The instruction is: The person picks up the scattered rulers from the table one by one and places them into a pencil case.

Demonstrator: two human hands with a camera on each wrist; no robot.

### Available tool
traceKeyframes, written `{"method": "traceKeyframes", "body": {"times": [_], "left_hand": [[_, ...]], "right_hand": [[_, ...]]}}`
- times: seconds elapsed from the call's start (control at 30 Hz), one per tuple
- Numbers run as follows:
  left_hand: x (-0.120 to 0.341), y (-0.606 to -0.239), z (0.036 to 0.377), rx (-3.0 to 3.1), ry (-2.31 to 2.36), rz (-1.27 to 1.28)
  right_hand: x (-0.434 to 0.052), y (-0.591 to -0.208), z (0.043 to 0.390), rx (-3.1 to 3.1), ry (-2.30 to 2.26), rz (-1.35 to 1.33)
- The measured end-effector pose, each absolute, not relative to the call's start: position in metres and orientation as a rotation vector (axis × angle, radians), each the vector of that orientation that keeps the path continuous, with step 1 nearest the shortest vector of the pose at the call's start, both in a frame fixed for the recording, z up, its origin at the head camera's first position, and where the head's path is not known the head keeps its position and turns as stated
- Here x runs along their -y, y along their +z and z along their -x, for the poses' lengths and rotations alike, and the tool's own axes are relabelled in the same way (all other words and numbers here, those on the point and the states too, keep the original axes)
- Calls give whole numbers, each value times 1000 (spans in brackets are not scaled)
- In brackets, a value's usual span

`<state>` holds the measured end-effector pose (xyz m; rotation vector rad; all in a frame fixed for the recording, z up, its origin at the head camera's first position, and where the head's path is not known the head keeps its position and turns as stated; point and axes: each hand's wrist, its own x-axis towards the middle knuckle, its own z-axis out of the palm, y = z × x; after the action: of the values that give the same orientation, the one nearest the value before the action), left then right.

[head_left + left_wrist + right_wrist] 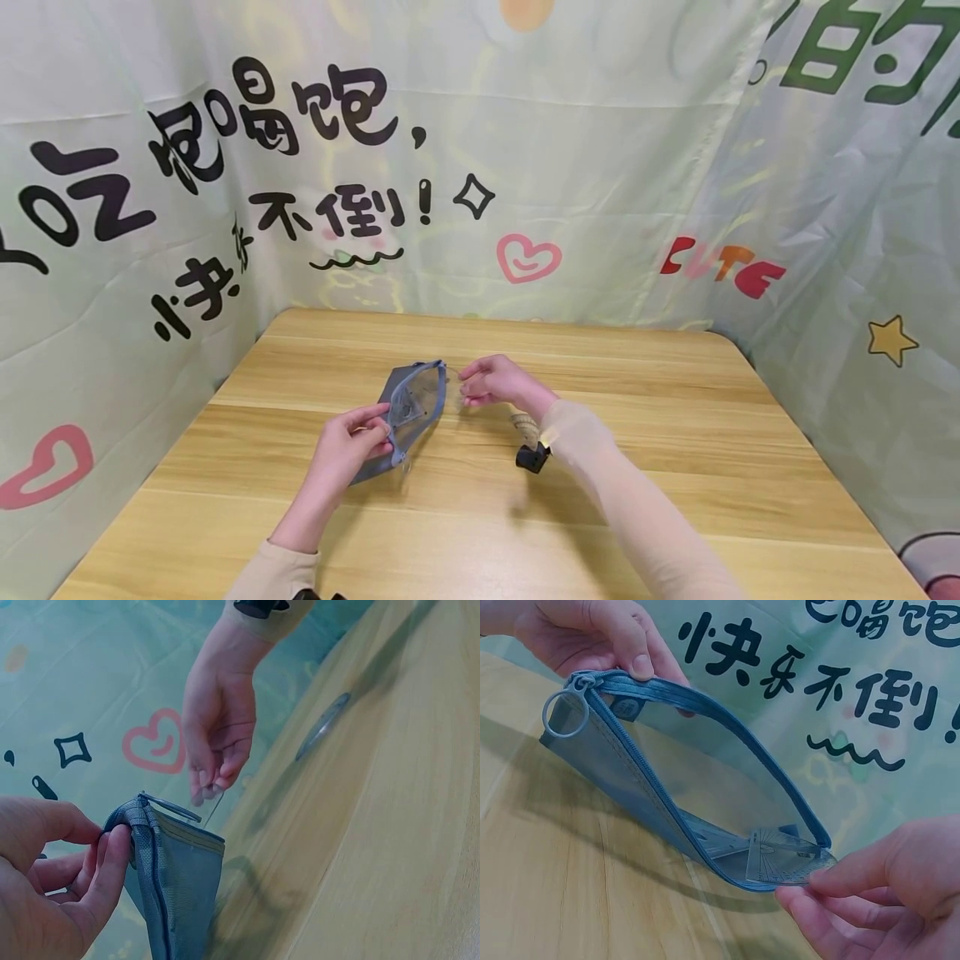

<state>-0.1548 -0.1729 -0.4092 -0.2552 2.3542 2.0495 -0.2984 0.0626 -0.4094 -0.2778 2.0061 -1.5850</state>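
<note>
A blue-grey zip pouch (634, 780) with see-through mesh sides is unzipped, its mouth gaping wide. My left hand (352, 437) pinches the zipper edge between thumb and fingers, near the end with the ring pull (566, 712). At the far end of the mouth, my right hand (498, 382) pinches a clear protractor (780, 856) by its rounded edge. Most of the protractor still overlaps the pouch opening in the right wrist view. Deeper inside lies another clear ruler-like piece (714, 838), partly hidden by the pouch wall.
The pouch is over a wood-grain table (645, 500). Printed cloth (615, 167) with lettering and hearts hangs behind the table and at both sides. A black wrist device (532, 457) sits beneath the right forearm.
</note>
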Motion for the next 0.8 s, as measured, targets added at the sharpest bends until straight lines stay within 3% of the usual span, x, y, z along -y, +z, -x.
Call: {"method": "traceKeyframes", "body": {"times": [0.8], "left_hand": [[172,-410,156,-2365,2050,264]], "right_hand": [[-42,-411,302,-2040,-1606,290]]}}
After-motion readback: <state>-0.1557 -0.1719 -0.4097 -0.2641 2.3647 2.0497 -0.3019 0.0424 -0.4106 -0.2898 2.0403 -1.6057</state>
